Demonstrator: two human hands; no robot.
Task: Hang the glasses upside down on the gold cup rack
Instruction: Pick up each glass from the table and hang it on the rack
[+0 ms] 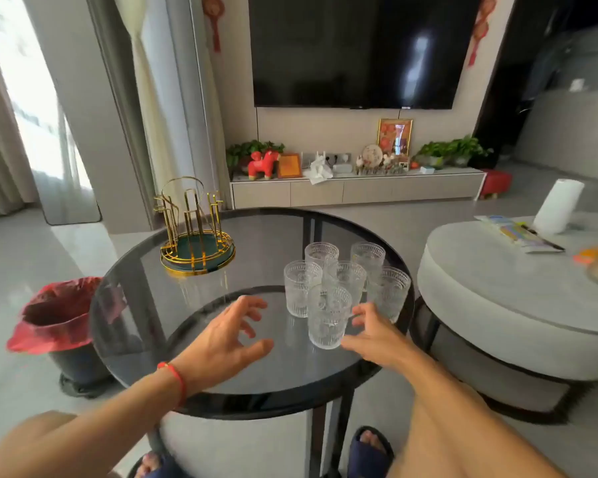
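Observation:
Several clear ribbed glasses stand upright in a cluster on the right half of a round dark glass table [173,305]. The nearest glass [328,317] is at the front of the cluster. My right hand [372,332] is open just right of that glass, fingertips close to its side; I cannot tell if they touch. My left hand [228,334], with a red cord on the wrist, hovers open a short way left of the glasses. The gold cup rack [195,231] with a green base stands at the table's far left, holding no glasses.
A bin with a red liner [61,313] stands on the floor left of the table. A round white table [518,291] with a paper roll [558,205] and papers sits close on the right. A TV console runs along the far wall.

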